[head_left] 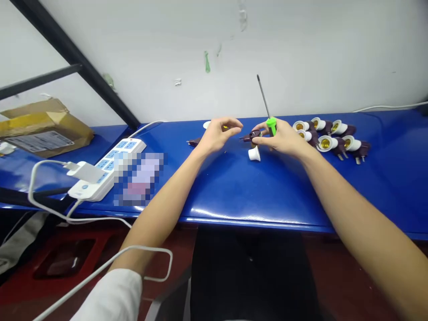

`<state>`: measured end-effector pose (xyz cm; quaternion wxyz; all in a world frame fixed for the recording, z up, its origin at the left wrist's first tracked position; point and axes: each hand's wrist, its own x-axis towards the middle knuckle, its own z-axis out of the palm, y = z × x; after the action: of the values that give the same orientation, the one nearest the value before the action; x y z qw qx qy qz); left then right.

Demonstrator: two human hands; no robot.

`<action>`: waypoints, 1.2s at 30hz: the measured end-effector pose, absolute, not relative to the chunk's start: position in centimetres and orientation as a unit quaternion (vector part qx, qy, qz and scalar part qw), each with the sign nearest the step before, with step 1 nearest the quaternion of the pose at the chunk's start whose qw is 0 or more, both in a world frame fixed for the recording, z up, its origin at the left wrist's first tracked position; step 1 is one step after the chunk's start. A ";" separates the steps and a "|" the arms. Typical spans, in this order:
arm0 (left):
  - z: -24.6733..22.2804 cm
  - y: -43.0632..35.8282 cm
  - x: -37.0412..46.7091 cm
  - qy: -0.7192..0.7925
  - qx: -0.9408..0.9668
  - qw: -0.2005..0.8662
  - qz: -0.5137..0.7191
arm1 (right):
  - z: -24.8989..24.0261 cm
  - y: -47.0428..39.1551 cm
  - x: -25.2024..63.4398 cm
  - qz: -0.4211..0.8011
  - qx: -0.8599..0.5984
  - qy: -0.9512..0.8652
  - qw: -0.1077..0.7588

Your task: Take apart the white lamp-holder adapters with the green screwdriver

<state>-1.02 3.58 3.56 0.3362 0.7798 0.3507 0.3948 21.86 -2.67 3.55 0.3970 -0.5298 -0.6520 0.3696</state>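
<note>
My right hand (pixel 279 136) is closed on a dark plug-in lamp socket (pixel 254 135), its prongs pointing left, and also keeps a screwdriver with a green handle (pixel 272 126) against the palm, shaft pointing up. A white socket cup (pixel 254 154) shows just below the dark body; whether the two are joined is unclear. My left hand (pixel 222 131) hovers left of it with curved fingers apart, holding nothing visible. Partly hidden behind my left hand lies another socket, its dark pronged end (pixel 194 142) and white rim (pixel 206 125) showing.
Several white and dark sockets (pixel 326 143) are grouped at the right of the blue table (pixel 234 196). To the left are a white power strip (pixel 109 167) with a cable, a blurred flat object (pixel 142 178) and a cardboard box (pixel 48 129). A wall stands behind.
</note>
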 end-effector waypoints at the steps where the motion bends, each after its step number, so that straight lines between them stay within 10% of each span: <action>1: 3.6 3.4 -0.9 0.347 0.776 0.343 0.399 | 3.4 -2.6 21.8 0.373 -0.526 -0.652 0.400; 36: 4.1 2.0 0.3 0.365 0.799 0.319 0.355 | 2.9 -2.4 21.2 0.356 -0.480 -0.692 0.404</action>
<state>0.25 2.03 4.07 0.3192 0.7995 0.3648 0.3548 21.15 -2.37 2.90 0.4044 -0.4800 -0.6921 0.3564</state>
